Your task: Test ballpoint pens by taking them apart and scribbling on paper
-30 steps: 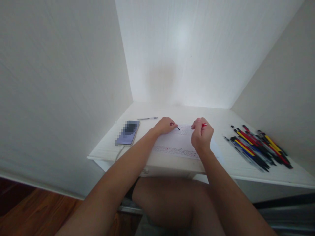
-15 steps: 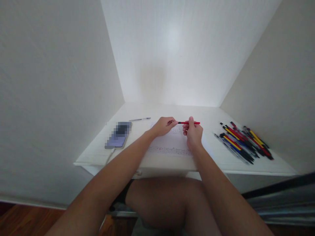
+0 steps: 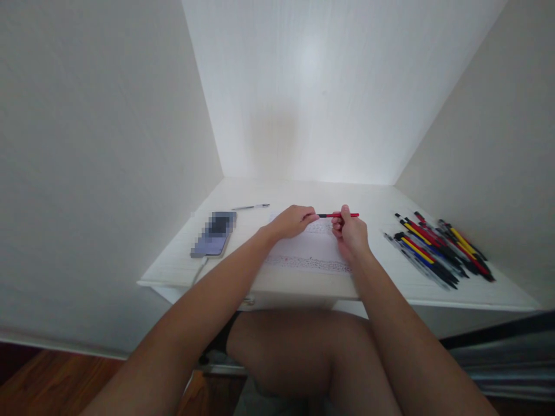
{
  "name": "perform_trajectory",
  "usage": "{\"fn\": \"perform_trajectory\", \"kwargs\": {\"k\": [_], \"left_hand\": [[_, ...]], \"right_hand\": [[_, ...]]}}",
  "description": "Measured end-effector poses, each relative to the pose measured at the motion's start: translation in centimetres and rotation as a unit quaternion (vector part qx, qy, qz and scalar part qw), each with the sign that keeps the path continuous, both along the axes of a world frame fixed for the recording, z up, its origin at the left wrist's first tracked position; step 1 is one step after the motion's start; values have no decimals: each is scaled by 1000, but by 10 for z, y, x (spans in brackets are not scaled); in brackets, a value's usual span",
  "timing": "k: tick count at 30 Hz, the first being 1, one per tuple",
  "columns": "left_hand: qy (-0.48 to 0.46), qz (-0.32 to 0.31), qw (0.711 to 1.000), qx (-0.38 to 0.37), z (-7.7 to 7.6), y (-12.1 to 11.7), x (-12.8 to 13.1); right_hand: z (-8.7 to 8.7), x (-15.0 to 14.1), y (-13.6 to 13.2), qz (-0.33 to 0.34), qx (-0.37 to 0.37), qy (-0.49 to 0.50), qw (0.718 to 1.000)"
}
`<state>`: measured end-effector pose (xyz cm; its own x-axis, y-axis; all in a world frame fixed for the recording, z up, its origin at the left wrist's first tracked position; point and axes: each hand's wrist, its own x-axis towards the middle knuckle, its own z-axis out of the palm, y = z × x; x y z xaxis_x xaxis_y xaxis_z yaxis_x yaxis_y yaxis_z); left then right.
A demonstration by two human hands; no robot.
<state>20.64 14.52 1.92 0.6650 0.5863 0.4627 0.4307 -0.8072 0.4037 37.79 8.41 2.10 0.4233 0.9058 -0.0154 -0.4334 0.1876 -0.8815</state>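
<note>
A slim red pen (image 3: 337,215) with a black end lies level between my two hands, above a sheet of paper (image 3: 310,249). The curled fingers of my left hand (image 3: 295,222) close on its black end and hide the tip. My right hand (image 3: 353,236) pinches the red barrel near the other end, thumb on top. Bands of small dark and reddish marks, too fine to read, run across the paper beneath both hands.
At the right lies a loose pile of pens (image 3: 433,248) in several colours. On the left a phone (image 3: 220,242) has a white cable (image 3: 199,269) plugged in. Behind it lies a single clear pen (image 3: 250,207). Walls (image 3: 299,115) enclose the white desk (image 3: 208,202).
The whole view has shifted slightly, so things appear a little farther right. My left fingers have curled more tightly over the pen's black end. My right hand keeps its pinch on the barrel.
</note>
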Motion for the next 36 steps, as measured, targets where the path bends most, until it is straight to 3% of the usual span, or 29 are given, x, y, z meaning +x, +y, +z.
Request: {"fn": "perform_trajectory", "kwargs": {"k": [10, 13, 16, 18, 20, 27, 32, 36], "left_hand": [[-35, -32, 994, -99, 2, 3, -1], [-51, -67, 980, -182, 7, 0, -5], [-65, -96, 943, -312, 13, -6, -9], [-90, -91, 925, -358, 15, -8, -11], [-128, -69, 928, -342, 14, -7, -10], [-173, 44, 967, -182, 0, 8, -6], [-153, 44, 968, -196, 3, 6, -9], [-144, 52, 968, -197, 1, 8, -10]], "right_hand": [[-2, 9, -1, 69, 41, -37, 996], [-3, 10, -2, 97, 64, -36, 993], [-1, 9, -3, 117, 96, -43, 988], [0, 9, -5, 142, 102, -37, 984], [1, 9, -6, 145, 89, -23, 985], [-3, 18, -1, 4, 6, -21, 1000], [-10, 20, 2, 9, -15, -81, 997], [-20, 23, 6, 10, 14, -161, 987]]}}
